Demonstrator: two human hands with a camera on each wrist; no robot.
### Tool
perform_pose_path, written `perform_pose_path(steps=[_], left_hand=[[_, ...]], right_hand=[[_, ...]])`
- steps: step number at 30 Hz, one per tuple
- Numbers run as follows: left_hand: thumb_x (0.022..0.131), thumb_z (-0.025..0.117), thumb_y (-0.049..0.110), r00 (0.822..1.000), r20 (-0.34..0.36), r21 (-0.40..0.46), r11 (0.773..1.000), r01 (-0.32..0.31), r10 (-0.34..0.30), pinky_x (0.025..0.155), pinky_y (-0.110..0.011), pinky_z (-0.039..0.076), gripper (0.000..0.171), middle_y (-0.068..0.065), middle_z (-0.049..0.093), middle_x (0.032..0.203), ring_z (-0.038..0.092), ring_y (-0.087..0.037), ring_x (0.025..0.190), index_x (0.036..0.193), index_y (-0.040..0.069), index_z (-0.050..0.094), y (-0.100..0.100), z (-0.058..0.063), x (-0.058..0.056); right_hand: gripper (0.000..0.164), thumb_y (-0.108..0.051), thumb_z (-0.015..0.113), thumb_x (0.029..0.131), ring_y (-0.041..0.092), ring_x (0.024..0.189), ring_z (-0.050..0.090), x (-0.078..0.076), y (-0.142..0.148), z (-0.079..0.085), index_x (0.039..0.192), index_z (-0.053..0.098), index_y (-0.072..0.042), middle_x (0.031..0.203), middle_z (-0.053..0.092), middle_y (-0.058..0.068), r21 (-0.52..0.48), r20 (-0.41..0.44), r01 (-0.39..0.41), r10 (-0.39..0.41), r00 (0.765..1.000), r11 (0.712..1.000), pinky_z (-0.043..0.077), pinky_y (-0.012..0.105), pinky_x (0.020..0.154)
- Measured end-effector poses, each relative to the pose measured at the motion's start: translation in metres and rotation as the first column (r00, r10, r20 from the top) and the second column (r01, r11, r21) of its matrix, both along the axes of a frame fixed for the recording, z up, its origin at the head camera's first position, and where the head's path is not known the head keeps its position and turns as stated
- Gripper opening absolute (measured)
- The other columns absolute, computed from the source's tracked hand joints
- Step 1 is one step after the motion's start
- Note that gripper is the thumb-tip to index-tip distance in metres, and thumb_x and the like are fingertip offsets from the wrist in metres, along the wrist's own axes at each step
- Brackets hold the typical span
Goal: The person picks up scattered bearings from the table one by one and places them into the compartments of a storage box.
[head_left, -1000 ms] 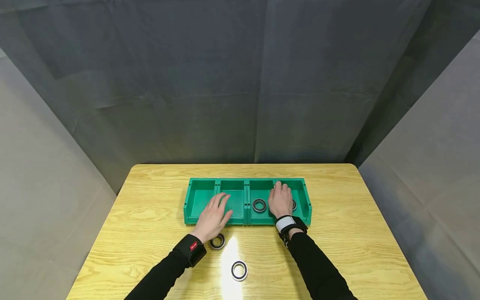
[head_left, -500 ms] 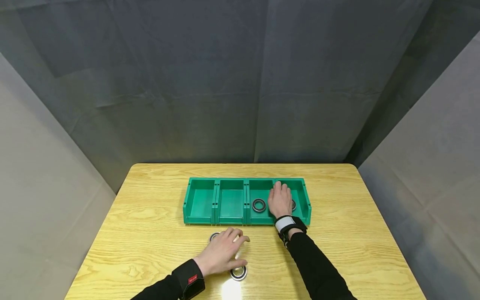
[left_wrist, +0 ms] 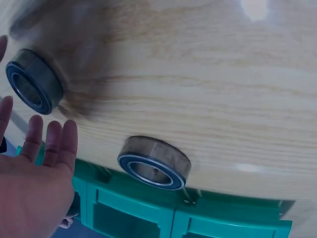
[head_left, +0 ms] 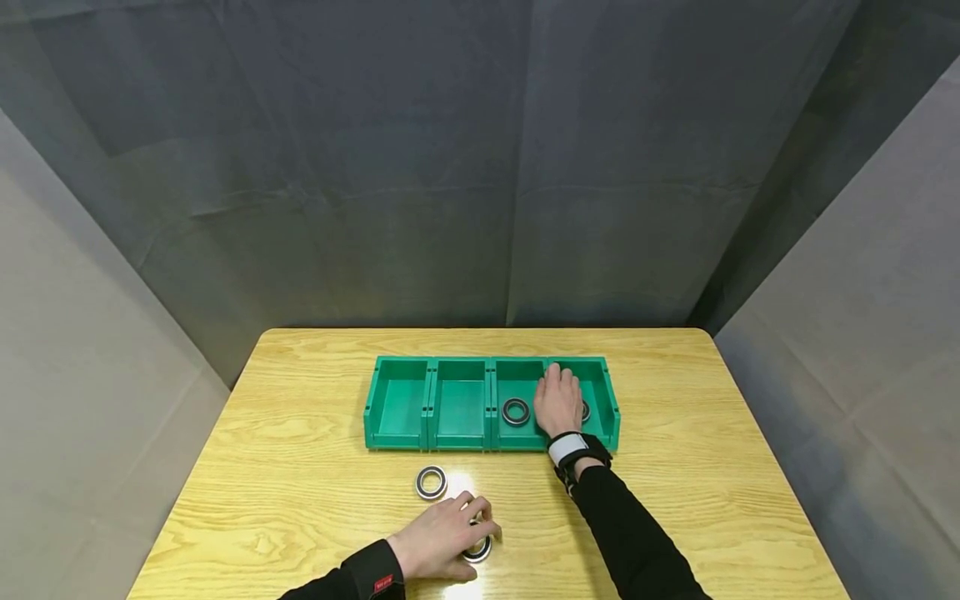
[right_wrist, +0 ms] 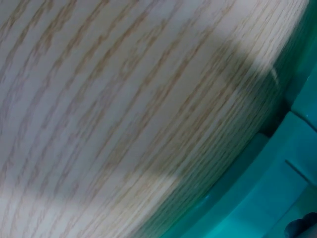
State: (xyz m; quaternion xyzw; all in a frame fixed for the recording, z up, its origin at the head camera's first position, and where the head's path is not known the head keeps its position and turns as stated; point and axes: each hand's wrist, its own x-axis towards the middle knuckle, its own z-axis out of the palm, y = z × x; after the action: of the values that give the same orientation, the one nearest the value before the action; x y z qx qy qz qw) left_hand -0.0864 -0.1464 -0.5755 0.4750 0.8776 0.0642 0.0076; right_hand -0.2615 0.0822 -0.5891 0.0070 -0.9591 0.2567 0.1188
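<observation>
Four fingers [left_wrist: 68, 146] apart from the thumb on the left hand [head_left: 438, 540], spread over and around the near ring [left_wrist: 43, 79], with part of it covered in the head view. Cannot tell about contact; in the left wrist view, a gap between the outer fingers and the metal side. Flat on the table [head_left: 675, 475], same as the far ring [left_wrist: 158, 151], just beside it toward the green tray [head_left: 460, 408] and a little to the left. Four bins in a row there, side by side. Over the divider between the third and fourth bins from the left, the right hand [head_left: 558, 406], back upward, fingers toward the rear wall. Cannot tell the state of that grip, fingertips being hidden. Just left of it, flat in the third bin, the dark ring [head_left: 505, 412]; at its right edge, in the fourth bin, the half-hidden ring [head_left: 587, 411]. At the wrists, a red-labelled left band [head_left: 367, 567] and a pale-patched right band [head_left: 591, 450], then black sleeves [head_left: 641, 535]. Behind everything, a dark grey curtain [head_left: 375, 183], with pale panels [head_left: 82, 350] at both sides.
</observation>
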Motion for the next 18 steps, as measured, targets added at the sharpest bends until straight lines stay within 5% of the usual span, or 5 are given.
perform_pose_path(steps=[8,18], left_hand=[[0.075,0.083,0.031,0.998,0.065,0.011,1.0,0.018,-0.018,0.074,-0.012,0.045,0.047,0.004,0.058,0.121,0.051,-0.009,0.098,0.119,0.035,0.065,0.0011,0.0001,0.0009],[0.078,0.081,0.028,0.995,0.096,-0.005,1.0,0.012,-0.011,0.065,-0.009,0.041,0.043,0.005,0.059,0.118,0.049,-0.008,0.095,0.118,0.035,0.067,0.0038,-0.0005,0.0011]], right_hand=[[0.012,-0.015,0.049,0.106,0.038,0.084,0.047,0.0013,-0.0009,0.0018,0.1,0.048,-0.004,0.092,0.05,0.02,-0.013,0.016,0.001,-0.001,1.0,1.0,0.041,0.044,0.072],[0.012,-0.015,0.049,0.105,0.037,0.084,0.046,0.0018,-0.0003,0.0027,0.1,0.048,-0.004,0.092,0.05,0.019,-0.011,0.01,0.001,0.0,1.0,1.0,0.039,0.043,0.071]])
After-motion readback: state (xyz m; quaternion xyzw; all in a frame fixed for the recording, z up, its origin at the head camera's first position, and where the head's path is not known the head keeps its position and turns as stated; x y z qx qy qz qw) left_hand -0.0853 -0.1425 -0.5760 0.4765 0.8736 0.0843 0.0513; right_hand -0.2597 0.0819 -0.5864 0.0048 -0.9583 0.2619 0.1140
